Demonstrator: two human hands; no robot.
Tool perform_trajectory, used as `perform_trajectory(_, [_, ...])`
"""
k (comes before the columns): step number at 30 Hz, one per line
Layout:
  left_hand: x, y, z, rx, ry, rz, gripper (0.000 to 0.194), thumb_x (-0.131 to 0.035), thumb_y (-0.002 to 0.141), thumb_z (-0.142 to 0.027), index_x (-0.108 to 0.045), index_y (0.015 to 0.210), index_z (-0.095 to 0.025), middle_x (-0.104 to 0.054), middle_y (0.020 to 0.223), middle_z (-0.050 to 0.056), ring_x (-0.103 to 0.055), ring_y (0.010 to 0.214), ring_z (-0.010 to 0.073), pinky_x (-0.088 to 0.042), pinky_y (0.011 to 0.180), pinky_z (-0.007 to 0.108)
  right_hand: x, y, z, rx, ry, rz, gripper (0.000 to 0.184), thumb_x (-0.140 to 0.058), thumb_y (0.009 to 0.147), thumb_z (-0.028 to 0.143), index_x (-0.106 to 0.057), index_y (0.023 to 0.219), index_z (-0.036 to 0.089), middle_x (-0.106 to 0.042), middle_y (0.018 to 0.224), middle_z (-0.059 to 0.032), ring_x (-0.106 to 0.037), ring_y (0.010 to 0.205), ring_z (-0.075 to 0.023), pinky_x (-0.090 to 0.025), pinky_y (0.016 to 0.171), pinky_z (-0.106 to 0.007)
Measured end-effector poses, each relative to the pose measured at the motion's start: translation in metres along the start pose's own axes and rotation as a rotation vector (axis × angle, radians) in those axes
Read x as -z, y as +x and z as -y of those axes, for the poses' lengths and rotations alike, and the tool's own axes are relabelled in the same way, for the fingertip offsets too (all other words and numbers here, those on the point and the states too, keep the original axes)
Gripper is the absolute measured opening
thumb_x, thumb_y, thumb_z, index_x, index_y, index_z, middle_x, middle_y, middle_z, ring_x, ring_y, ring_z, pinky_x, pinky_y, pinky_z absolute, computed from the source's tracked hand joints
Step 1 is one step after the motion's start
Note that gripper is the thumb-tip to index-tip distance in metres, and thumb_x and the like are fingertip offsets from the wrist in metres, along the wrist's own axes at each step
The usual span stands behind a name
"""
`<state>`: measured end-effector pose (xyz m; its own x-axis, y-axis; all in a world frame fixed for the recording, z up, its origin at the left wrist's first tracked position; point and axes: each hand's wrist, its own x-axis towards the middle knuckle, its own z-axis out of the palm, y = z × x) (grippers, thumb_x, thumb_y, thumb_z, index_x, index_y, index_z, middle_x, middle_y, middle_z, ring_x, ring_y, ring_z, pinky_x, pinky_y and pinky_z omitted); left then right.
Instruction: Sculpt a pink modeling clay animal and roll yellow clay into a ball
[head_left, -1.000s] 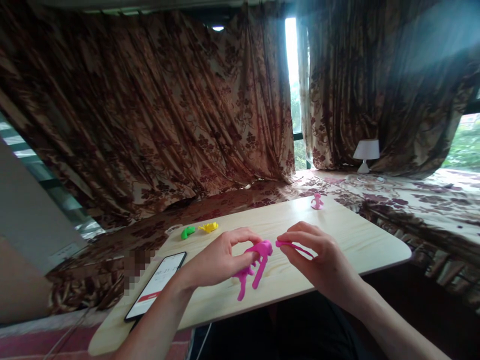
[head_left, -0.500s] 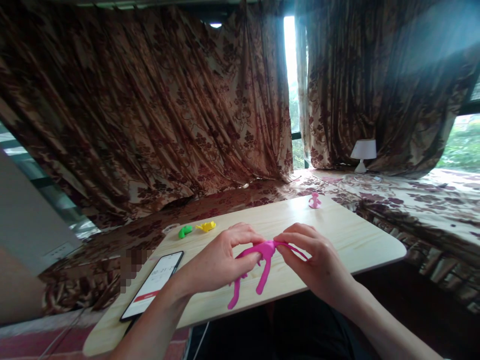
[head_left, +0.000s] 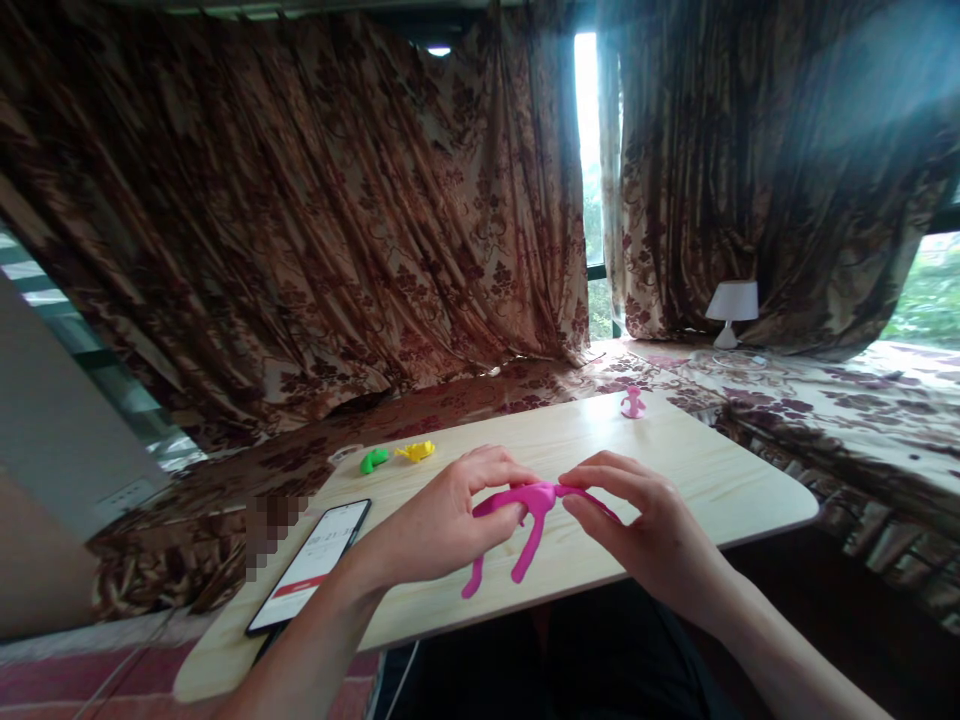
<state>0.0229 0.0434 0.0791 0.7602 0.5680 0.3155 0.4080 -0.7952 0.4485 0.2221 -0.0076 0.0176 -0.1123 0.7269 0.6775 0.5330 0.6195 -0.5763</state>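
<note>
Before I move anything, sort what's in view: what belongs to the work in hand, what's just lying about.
In the work:
- magenta figure, in the left hand
- thin magenta strip, in the right hand

Apparently just lying about:
- green piece
- yellow piece
- small pink figure
- phone
- lamp

Wide board (head_left: 720,480) right of hands open; far corner blocked by pink figurine (head_left: 633,403) (small, seemingly upright).

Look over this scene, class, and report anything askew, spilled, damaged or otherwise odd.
The patterned curtain looks askew: its top edge dips near the middle, letting a small patch of light through. On the table, I see no spill or clear damage.
</note>
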Motion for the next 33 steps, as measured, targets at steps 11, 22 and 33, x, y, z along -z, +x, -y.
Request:
perform_trajectory(11, [0.0004, -0.0036, -0.0002, 0.001, 0.026, -0.002, 0.028, -0.05, 0.08, -0.013, -0.065, 0.102, -0.023, -0.062, 0.093, 0.001, -0.056, 0.09, 0.0154, -0.042, 0.087, 0.03, 0.0018, 0.0003, -0.0034, -0.032, 0.009, -0.012, 0.008, -0.054, 0.087, 0.022, -0.062, 0.084, 0.022, -0.061, 0.082, -0.0008, -0.057, 0.079, -0.016, -0.042, 0.076, -0.03])
perform_trajectory(22, [0.0028, -0.0004, -0.0037, -0.012, 0.069, 0.011, 0.028, -0.049, 0.08, -0.013, -0.065, 0.101, -0.022, -0.062, 0.094, 0.001, -0.055, 0.091, 0.0149, -0.042, 0.088, 0.028, 0.0026, 0.0004, 0.0032, -0.019, 0.035, -0.014, 0.008, -0.054, 0.087, 0.023, -0.062, 0.085, 0.022, -0.061, 0.082, -0.0013, -0.057, 0.08, -0.0163, -0.043, 0.076, -0.03])
perform_trajectory(33, [0.0001, 0.001, -0.0062, -0.06, 0.138, 0.035, 0.029, -0.049, 0.082, -0.015, -0.065, 0.105, -0.023, -0.06, 0.09, 0.002, -0.052, 0.089, 0.0156, -0.04, 0.088, 0.03, -0.0039, 0.0, 0.0029, 0.031, -0.026, -0.037, 0.009, -0.054, 0.085, 0.017, -0.063, 0.085, 0.021, -0.061, 0.08, -0.0023, -0.056, 0.078, -0.0169, -0.043, 0.075, -0.031])
